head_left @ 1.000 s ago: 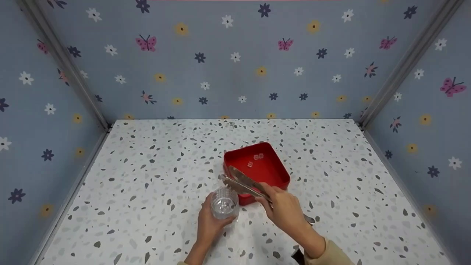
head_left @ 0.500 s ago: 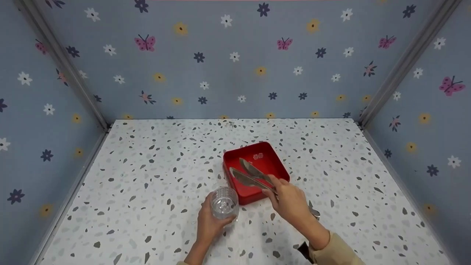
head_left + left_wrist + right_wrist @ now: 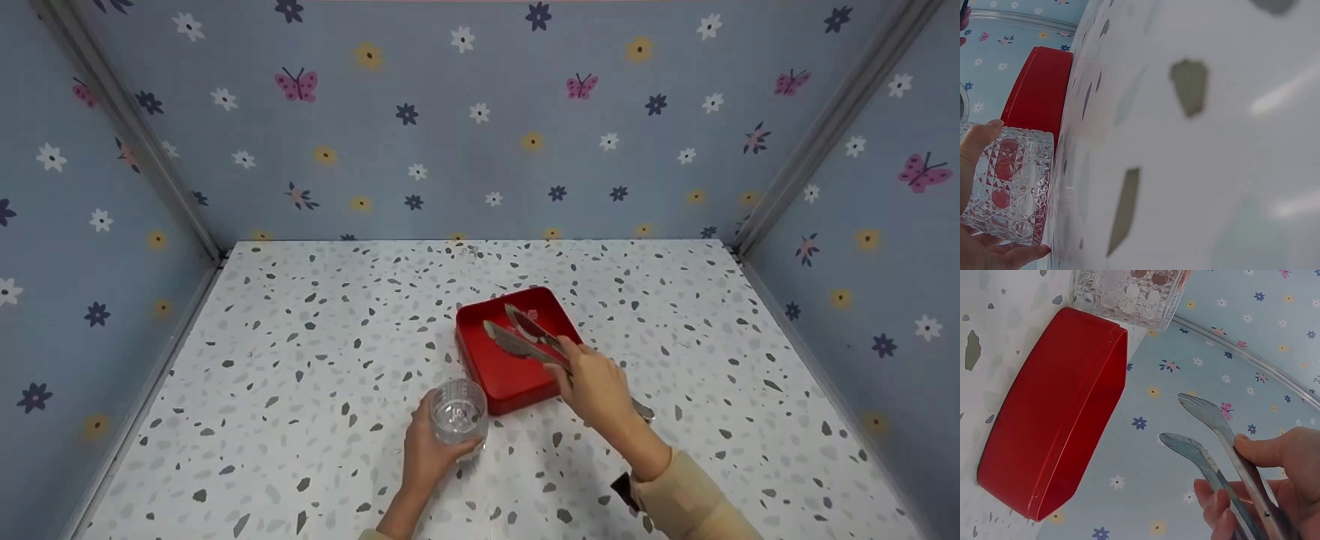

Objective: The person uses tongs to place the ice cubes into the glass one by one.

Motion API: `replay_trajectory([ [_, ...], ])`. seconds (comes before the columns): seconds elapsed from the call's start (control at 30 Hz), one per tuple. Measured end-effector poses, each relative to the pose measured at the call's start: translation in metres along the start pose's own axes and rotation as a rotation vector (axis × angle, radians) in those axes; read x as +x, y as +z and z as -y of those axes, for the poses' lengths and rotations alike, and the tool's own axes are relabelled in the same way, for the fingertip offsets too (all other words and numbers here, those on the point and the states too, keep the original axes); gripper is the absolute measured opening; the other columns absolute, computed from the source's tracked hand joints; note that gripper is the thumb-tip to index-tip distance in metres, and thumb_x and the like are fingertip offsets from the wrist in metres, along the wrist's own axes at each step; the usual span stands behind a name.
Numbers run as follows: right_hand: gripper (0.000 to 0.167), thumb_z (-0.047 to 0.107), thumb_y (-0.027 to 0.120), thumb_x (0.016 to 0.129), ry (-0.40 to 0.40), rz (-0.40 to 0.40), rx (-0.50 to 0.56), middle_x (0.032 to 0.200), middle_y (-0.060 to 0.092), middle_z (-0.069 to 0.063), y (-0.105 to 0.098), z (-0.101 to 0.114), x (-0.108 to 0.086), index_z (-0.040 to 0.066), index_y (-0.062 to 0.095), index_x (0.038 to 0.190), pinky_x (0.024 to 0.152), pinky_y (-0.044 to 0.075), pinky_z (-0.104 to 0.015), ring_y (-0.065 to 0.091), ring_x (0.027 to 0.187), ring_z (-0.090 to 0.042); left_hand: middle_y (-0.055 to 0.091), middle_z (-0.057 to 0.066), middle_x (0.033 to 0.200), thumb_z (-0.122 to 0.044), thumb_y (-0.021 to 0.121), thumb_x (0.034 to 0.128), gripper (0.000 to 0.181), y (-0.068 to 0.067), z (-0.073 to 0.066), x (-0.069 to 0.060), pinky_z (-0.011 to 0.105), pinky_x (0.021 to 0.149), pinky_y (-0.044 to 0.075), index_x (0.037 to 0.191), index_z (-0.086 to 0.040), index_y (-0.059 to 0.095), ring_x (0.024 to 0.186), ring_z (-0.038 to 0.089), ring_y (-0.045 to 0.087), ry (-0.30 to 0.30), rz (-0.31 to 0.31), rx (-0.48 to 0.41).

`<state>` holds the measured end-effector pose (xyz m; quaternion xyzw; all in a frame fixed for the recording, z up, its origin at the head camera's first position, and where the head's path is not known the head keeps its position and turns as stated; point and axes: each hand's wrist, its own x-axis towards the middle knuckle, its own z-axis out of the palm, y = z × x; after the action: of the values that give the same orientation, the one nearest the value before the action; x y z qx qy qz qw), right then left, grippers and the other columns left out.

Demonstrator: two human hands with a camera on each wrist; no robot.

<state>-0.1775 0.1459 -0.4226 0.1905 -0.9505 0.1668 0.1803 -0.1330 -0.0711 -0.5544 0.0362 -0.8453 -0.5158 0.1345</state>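
My left hand [image 3: 435, 461] grips a clear, cut-pattern glass [image 3: 459, 431] standing on the table beside the red box's near left corner. At the glass's bottom something clear shows, but its kind is hard to tell. My right hand [image 3: 598, 384] holds metal serving tongs [image 3: 514, 346] over the square red box [image 3: 517, 394]. The tongs' two tips stand apart, with nothing between them in the right wrist view; one tip [image 3: 1202, 409] is slotted like a fork. Small clear pieces [image 3: 532, 313] lie at the box's far side, partly hidden by the tongs.
The white speckled table [image 3: 322, 360] stretches around the box on all sides. Flowered blue panels [image 3: 480, 135] rise at the back, left and right, joined by grey corner strips. A dark flap [image 3: 624, 491] hangs by my right sleeve [image 3: 694, 499].
My right hand has carried the tongs away from the glass's rim, up and right over the box, and their tips have spread. The left hand and glass have stayed in place.
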Motion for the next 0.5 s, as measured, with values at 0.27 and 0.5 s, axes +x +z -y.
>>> replay_trajectory([
  [0.27, 0.034, 0.023, 0.066, 0.080, 0.034, -0.001, -0.011, 0.068, 0.056, -0.010, 0.008, -0.009, 0.011, 0.001, 0.058, 0.105, 0.038, 0.040, -0.032, 0.049, 0.048, -0.020, 0.049, 0.012, 0.122, -0.028, 0.085, 0.0505, 0.094, 0.000, 0.000, 0.000, 0.040, 0.098, 0.034, 0.128, -0.004, 0.037, 0.112, 0.027, 0.045, 0.003, -0.005, 0.008],
  [0.5, 0.032, 0.023, 0.064, 0.081, 0.094, 0.013, -0.021, 0.071, 0.058, -0.013, 0.018, -0.014, 0.018, 0.000, 0.058, 0.103, 0.043, 0.046, -0.042, 0.057, 0.057, -0.031, 0.050, 0.010, 0.122, -0.028, 0.085, 0.0503, 0.094, 0.001, 0.001, 0.000, 0.039, 0.099, 0.034, 0.128, -0.005, 0.037, 0.113, 0.026, 0.045, 0.004, -0.005, 0.006],
])
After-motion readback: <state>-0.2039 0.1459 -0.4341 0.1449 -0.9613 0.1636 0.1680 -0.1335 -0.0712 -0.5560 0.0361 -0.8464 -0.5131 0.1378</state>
